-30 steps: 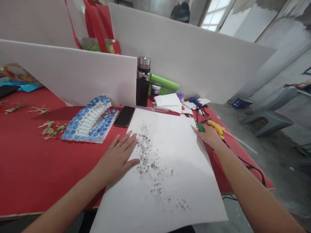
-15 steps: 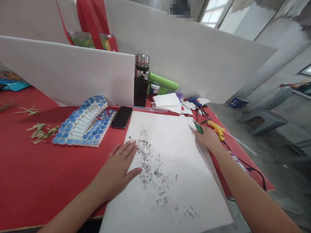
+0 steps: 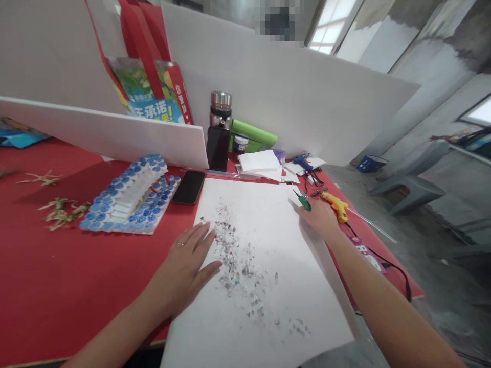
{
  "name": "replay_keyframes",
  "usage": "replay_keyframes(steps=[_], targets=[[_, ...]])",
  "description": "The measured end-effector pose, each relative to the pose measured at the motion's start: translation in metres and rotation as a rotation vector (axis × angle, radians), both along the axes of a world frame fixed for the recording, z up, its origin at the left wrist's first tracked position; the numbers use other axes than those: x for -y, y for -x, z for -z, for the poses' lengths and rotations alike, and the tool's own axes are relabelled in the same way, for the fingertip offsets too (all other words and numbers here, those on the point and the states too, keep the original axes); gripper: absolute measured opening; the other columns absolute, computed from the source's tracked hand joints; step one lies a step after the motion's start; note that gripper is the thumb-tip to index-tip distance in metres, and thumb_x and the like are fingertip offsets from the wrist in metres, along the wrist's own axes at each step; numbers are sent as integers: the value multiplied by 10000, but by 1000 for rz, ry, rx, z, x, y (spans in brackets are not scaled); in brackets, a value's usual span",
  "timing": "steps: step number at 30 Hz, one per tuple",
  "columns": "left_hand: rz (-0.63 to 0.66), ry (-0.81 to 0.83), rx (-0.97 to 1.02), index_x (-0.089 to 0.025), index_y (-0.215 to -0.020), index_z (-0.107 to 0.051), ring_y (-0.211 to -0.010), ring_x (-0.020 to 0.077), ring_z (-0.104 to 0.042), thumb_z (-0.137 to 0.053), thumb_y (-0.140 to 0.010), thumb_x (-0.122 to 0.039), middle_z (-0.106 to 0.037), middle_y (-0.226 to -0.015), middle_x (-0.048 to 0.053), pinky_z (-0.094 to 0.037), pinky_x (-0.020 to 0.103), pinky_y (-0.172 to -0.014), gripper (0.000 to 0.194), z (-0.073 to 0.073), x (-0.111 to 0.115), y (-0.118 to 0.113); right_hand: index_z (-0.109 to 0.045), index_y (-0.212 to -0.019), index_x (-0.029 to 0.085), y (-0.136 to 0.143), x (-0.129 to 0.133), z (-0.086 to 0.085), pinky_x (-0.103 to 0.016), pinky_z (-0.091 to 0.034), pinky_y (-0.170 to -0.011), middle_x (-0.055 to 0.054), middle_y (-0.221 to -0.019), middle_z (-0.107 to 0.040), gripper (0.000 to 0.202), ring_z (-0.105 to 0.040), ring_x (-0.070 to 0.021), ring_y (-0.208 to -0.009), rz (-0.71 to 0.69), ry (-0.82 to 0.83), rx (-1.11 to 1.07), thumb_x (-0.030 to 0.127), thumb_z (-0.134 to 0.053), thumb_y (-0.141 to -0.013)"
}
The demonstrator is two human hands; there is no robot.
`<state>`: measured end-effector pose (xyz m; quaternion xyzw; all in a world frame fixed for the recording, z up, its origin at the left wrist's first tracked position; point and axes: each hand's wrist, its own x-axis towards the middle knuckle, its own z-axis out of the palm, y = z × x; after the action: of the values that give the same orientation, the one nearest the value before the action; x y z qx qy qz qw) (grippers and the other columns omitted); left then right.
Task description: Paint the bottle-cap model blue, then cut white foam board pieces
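A large white board (image 3: 307, 276) lies on the red table, with small grey and shiny bits (image 3: 230, 250) scattered over its left and middle parts. My left hand (image 3: 192, 260) rests palm down at the board's left edge, fingers spread and nothing held. At the board's right edge my right hand (image 3: 316, 217) is closed around a small green-handled tool (image 3: 304, 202), whose thin tip points up and left. Just right of that hand lies a yellow glue gun (image 3: 337, 205).
A black phone (image 3: 188, 187) and a blue-and-white craft piece (image 3: 126, 197) lie left of the board. Behind stand a steel flask (image 3: 221, 105) and a white upright panel (image 3: 115, 134). White cards (image 3: 259, 161) and a blue glue gun (image 3: 303, 162) sit at the back.
The view has shifted slightly. The upright white panel at the left has tilted lower, showing more of the bag behind it. My right hand still holds the green tool.
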<state>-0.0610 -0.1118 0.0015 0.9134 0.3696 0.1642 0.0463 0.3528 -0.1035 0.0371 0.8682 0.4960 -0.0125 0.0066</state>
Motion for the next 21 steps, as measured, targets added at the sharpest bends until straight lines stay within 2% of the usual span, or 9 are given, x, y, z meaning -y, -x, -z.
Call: replay_keyframes(steps=[5, 8, 13, 21], targets=[[57, -79, 23, -127, -1493, -571, -1549, 357, -423, -464, -1057, -608, -527, -1617, 183, -348, 563, -1277, 658, -12, -6, 10, -733, -1060, 137, 6, 3, 2, -317, -440, -744, -178, -1119, -773, 250, -733, -312, -1067, -19, 12, 14, 284, -533, -1025], [62, -39, -35, -122, -1511, -555, -1581, 353, -379, -424, -1061, -636, -500, -1641, 175, -333, 570, -1285, 696, -9, -8, 3, -729, -1070, 119, 7, 3, 3, -329, -454, -766, -193, -1149, -763, 270, -729, -327, -1090, -25, 15, 16, 294, -526, -1031], [99, 82, -115, -193, -1582, -500, -1615, 337, -318, -401, -1046, -687, -425, -1697, 106, -271, 561, -1314, 736, -2, -10, -18, -732, -1073, 149, 8, 5, 4, -322, -462, -767, -158, -1122, -777, 262, -734, -312, -1076, -23, 20, 7, 284, -514, -1019], [57, 114, -165, -175, -1625, -439, -1631, 360, -270, -330, -1054, -690, -331, -1738, 101, -216, 630, -1312, 777, 3, -13, -35, -726, -1106, 146, 4, -3, 7, -318, -488, -795, -174, -1152, -764, 256, -731, -300, -1076, -26, 3, 1, 268, -526, -1005]])
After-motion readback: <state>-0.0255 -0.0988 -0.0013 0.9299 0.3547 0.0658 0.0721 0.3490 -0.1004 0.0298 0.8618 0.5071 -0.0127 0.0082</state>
